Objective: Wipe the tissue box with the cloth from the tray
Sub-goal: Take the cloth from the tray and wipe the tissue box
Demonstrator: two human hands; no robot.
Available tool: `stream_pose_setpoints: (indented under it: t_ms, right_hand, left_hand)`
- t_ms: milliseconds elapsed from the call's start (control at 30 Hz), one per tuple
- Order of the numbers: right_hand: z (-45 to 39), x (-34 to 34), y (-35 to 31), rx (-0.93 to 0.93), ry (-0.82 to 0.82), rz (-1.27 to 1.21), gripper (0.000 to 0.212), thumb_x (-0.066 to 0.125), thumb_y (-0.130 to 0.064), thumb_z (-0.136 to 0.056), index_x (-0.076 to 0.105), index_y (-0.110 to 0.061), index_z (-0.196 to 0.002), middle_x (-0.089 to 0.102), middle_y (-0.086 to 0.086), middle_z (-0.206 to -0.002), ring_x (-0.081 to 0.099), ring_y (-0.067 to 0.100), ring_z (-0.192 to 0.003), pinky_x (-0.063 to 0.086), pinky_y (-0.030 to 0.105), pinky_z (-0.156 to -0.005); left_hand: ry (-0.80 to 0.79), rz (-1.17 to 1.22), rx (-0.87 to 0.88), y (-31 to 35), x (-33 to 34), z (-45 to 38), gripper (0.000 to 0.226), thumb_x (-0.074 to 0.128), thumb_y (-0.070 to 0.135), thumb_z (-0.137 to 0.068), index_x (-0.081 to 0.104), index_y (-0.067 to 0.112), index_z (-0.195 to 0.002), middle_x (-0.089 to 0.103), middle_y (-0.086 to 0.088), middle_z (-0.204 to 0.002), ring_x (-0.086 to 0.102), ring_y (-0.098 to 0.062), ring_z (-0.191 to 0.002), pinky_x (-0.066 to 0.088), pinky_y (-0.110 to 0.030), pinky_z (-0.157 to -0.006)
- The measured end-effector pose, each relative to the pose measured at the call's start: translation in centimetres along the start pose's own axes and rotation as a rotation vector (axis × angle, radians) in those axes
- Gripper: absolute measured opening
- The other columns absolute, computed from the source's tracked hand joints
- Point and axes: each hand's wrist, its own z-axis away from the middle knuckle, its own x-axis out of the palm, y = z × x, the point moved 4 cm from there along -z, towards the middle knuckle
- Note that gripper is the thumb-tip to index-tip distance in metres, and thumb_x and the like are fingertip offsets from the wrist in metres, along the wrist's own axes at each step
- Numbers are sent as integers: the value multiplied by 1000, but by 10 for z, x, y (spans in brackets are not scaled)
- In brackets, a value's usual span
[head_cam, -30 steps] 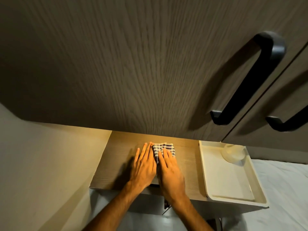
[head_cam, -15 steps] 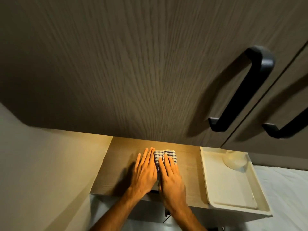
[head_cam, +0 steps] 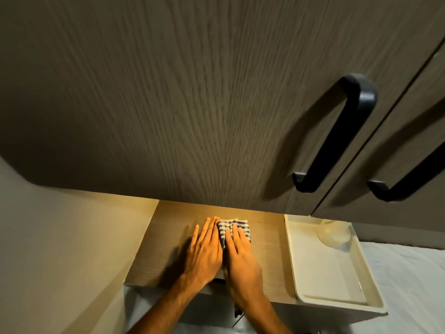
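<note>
A blue and white checked cloth [head_cam: 234, 227] lies folded on the wooden shelf [head_cam: 166, 249] under the cupboard. My right hand [head_cam: 240, 259] lies flat on the cloth's near part, fingers together. Beside it, my left hand [head_cam: 204, 251] rests flat on the shelf, its fingers touching the cloth's left edge. The cream tray [head_cam: 315, 273] sits at the right end of the shelf, apart from both hands. No tissue box is visible.
A large wood-grain cupboard door [head_cam: 192, 92] with black handles [head_cam: 337, 133] hangs overhead and hides the back of the shelf. A translucent round lid or dish [head_cam: 333, 233] sits in the tray's far corner. A wall [head_cam: 60, 249] is left; white bedding [head_cam: 409, 285] is right.
The view has tilted slightly, so the shelf and hands sit lower in frame. Both hands stay pressed flat by the cloth, with almost no movement.
</note>
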Motion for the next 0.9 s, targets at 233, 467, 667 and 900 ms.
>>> stream_pose_setpoints:
  t_ms: [233,467,667,900]
  right_hand:
    - [-6,0,27,179,30,-293,72,33,-65,-93,14,-33,-155,16,-12,-163,19,9,-149,25,24,-118]
    - [-2,3,6,-47,50,55,83,81,-30,-77,39,-20,-149,33,2,-158,24,27,-148,33,41,-118]
    - [-33,-12,22,168,6,-231,68,29,-55,-96,14,-27,-156,13,-3,-166,14,18,-152,21,30,-119]
    - [19,9,0,-3,-9,37,91,81,-34,-76,34,-14,-151,30,7,-159,26,30,-147,34,50,-115]
  left_hand:
    - [-12,14,-39,-2,4,-3,65,19,44,-105,44,1,-147,40,-19,-155,42,-37,-142,27,-56,-115]
    - [-3,-9,-24,-1,0,-1,62,28,39,-99,44,4,-148,44,-16,-155,35,-32,-146,13,-52,-119]
    - [-18,2,-43,0,-4,-2,67,7,38,-107,46,0,-146,46,-21,-152,43,-36,-141,22,-54,-116]
    - [-77,-50,-21,3,-1,5,63,29,39,-99,40,6,-151,36,-14,-160,29,-31,-149,5,-51,-122]
